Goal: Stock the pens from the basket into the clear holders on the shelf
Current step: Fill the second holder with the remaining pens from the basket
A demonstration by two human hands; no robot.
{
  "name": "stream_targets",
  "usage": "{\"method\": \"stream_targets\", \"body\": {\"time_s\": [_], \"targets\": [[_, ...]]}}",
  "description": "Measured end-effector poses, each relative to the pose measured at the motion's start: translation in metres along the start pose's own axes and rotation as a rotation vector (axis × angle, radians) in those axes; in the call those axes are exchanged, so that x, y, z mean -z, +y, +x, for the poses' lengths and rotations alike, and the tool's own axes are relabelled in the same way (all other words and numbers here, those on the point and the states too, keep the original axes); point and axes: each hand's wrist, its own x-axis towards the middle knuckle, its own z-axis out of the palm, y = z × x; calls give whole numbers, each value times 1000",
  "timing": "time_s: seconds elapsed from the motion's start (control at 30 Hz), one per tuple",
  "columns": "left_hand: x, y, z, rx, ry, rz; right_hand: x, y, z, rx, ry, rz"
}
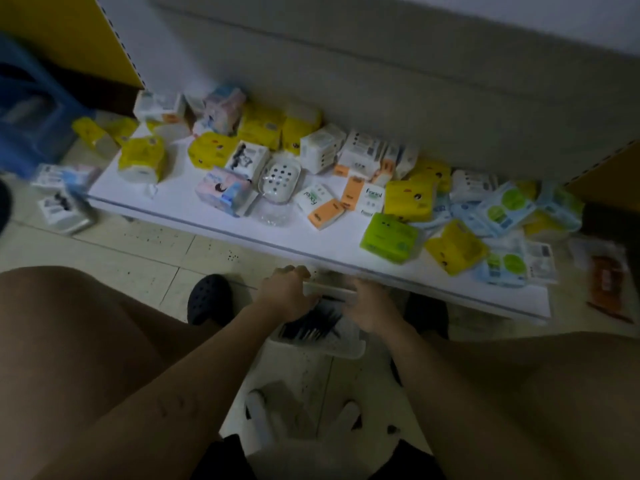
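Note:
A white plastic basket [332, 344] sits on the tiled floor between my knees, just in front of the low white shelf [214, 216]. Dark pens [311, 323] lie bunched inside it. My left hand [285, 296] and my right hand [370, 308] reach down side by side, and their fingers curl over a pale bar [329, 289] that looks like the basket's far rim; the picture is blurred there. On the shelf stands a clear plastic tray with a dotted white insert [278, 180], and another clear piece [273, 216] lies at the shelf's front edge.
Several tissue packs [408, 199] in yellow, white, orange, green and blue cover the shelf. More packs [62, 206] lie on the floor at left, next to a blue bin [31, 112]. A black shoe [209, 299] is left of my hands, and an orange packet [606, 282] lies at right.

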Motion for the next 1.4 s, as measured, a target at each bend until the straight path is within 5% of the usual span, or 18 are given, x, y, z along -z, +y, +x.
{"method": "stream_targets", "body": {"time_s": [0.37,0.83,1.03,1.23,1.4], "targets": [[-75,-36,27,180,-219,-219,-89,57,60,-309,-263,222],[-91,-59,10,357,-203,-494,-161,82,125,-143,-499,-19],[-100,-53,14,394,-164,-557,-174,75,132,-98,-376,-48],[-114,-61,9,403,-183,-594,-179,60,130,-65,-717,-299],[-124,-68,8,439,-207,-609,-174,64,135,-3,-776,-300]]}}
